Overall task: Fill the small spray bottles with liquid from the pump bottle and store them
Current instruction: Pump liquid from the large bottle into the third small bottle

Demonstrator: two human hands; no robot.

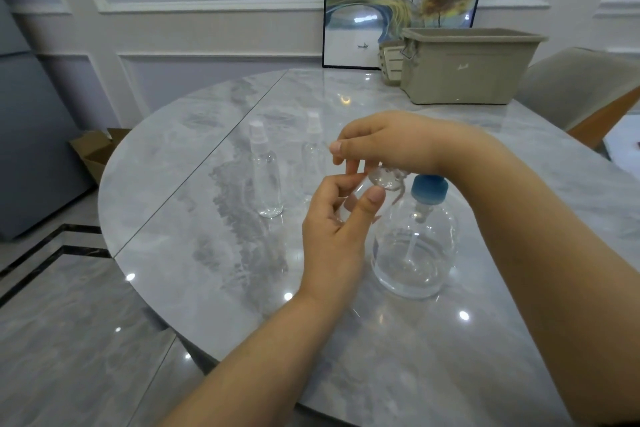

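A small clear spray bottle [384, 179] is held tilted in the air above the table's middle. My right hand [391, 146] grips it from above. My left hand [337, 229] comes up from below, its fingers and thumb curled round the bottle's near end; which part they pinch is hard to see. Just right of my hands stands the clear pump bottle [415, 246] with a blue collar, some liquid in its bottom, its top hidden behind my right wrist. Two more small spray bottles, one [266, 172] and another [312, 152], stand upright with white caps to the left.
The round grey marble table [194, 204] carries a beige plastic bin [464, 69] at the back right, with a small basket [391, 61] beside it. A framed picture leans on the wall behind. A chair [581, 94] stands at the right, a cardboard box on the floor left.
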